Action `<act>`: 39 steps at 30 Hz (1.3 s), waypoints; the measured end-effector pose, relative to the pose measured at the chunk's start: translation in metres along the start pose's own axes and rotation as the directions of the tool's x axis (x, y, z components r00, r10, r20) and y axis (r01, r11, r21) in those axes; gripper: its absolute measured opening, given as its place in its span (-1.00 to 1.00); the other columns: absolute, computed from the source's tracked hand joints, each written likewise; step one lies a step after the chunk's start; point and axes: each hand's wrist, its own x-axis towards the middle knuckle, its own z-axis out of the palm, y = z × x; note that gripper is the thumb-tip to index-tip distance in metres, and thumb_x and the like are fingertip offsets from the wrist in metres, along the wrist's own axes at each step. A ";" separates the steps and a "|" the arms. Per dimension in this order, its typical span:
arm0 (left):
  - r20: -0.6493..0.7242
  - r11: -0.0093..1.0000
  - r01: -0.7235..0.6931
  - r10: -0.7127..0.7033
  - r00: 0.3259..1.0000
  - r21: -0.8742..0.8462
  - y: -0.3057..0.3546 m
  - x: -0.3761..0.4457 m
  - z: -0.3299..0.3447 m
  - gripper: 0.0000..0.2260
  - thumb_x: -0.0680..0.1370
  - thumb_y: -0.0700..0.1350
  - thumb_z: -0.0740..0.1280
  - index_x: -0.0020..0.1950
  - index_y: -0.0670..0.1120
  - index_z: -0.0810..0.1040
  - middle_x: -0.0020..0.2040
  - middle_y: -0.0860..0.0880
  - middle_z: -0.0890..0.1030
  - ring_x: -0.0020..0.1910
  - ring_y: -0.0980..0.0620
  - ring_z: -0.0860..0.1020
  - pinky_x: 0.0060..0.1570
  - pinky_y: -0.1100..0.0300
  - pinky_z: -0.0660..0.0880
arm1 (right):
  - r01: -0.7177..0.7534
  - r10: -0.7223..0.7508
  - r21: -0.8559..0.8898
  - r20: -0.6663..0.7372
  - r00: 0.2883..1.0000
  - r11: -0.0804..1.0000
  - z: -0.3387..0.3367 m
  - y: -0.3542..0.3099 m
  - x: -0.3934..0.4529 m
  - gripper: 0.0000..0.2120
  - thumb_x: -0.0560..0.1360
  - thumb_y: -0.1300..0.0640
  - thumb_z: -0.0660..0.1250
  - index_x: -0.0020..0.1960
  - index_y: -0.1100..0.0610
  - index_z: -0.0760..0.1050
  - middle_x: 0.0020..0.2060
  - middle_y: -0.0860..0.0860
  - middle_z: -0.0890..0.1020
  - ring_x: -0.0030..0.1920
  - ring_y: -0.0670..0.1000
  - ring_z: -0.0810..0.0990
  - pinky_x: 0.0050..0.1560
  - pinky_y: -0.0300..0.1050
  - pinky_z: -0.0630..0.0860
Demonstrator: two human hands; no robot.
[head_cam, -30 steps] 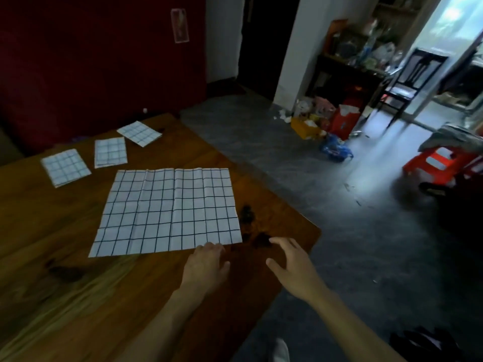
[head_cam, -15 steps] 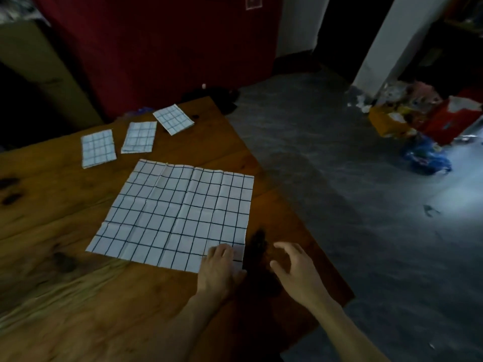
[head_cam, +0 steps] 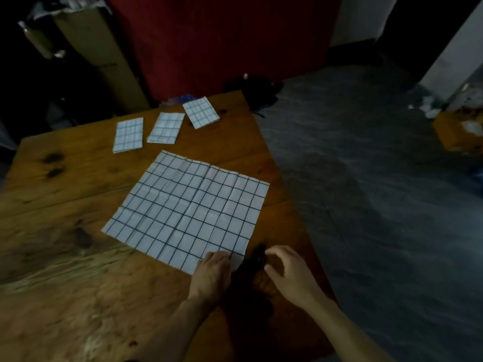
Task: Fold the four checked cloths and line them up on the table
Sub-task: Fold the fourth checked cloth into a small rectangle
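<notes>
Low in the head view, 2 bare hands meet at the near right corner of a wooden table (head_cam: 65, 270). One checked cloth (head_cam: 188, 207), white with a dark grid and creased from old folds, lies spread flat on the table just ahead of the left hand (head_cam: 213, 273). That left hand rests palm down on the cloth's nearest corner, its fingers lying over the fabric edge; whether they press flat or pinch the corner cannot be told. Just to its right, the right hand (head_cam: 287, 270) hovers above the bare wood beside the same corner, fingers loosely curved and spread, holding nothing and not touching the cloth. A dark shadow fills the gap between the 2 hands.

Well beyond the hands, past the far edge of the open cloth, 3 folded cloths sit in a loose row near the table's far edge: a left folded cloth (head_cam: 128, 135), a middle folded cloth (head_cam: 166, 128) close beside it, and a right folded cloth (head_cam: 200, 112) turned at an angle. Beyond the right hand, off the table edge, lies a dark grey floor (head_cam: 366, 205). Behind the table's far edge stands a red wall (head_cam: 222, 35).
</notes>
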 end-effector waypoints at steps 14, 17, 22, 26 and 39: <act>-0.055 0.964 0.033 -0.049 0.997 -0.264 -0.018 -0.051 -0.080 -0.75 0.51 0.10 0.21 0.09 0.04 0.52 0.00 0.14 0.54 -0.04 0.21 0.50 -0.07 0.18 0.53 | 0.352 -0.358 -0.354 0.051 0.932 0.866 0.024 -0.058 0.035 -0.46 0.50 -0.05 0.39 0.44 -0.09 0.33 0.37 -0.11 0.33 0.44 -0.07 0.18 0.44 -0.14 0.14; -0.063 0.926 -0.004 -0.022 0.998 -0.378 -0.028 -0.071 -0.101 -0.89 0.52 -0.05 0.29 0.02 0.04 0.55 -0.02 0.19 0.58 -0.03 0.24 0.55 -0.08 0.25 0.54 | 0.372 -0.373 -0.379 0.074 0.925 0.847 0.042 -0.076 0.025 -0.52 0.47 -0.04 0.42 0.36 -0.10 0.41 0.35 -0.12 0.35 0.45 -0.07 0.18 0.48 -0.06 0.10; -0.087 0.899 -0.051 0.014 0.996 -0.436 -0.057 -0.122 -0.131 -0.94 0.55 -0.04 0.28 -0.07 0.15 0.49 -0.03 0.15 0.60 -0.06 0.16 0.58 -0.09 0.17 0.57 | 0.357 -0.380 -0.393 0.022 0.925 0.848 0.067 -0.097 0.003 -0.75 0.51 0.05 0.38 0.19 -0.08 0.53 0.14 -0.18 0.48 0.23 -0.15 0.36 0.31 -0.20 0.24; -0.105 0.897 -0.011 -0.039 0.994 -0.442 -0.085 -0.170 -0.138 -0.90 0.58 -0.09 0.32 -0.03 0.13 0.50 -0.03 0.17 0.60 -0.07 0.22 0.58 -0.10 0.22 0.58 | 0.304 -0.344 -0.430 -0.017 0.939 0.850 0.084 -0.112 -0.024 -0.91 0.55 0.07 0.33 0.04 -0.05 0.57 -0.04 -0.15 0.52 0.03 -0.16 0.45 0.18 -0.19 0.42; -0.276 0.980 -0.056 0.000 0.961 -0.192 -0.106 -0.271 -0.102 -0.91 0.47 -0.09 0.41 -0.06 0.02 0.54 -0.13 0.06 0.57 -0.15 0.06 0.46 -0.17 0.19 0.32 | 0.262 -0.304 -0.419 -0.035 0.952 0.869 0.151 -0.138 -0.140 -0.93 0.52 0.12 0.38 0.00 0.00 0.59 -0.10 -0.14 0.55 -0.07 -0.15 0.48 -0.04 -0.26 0.45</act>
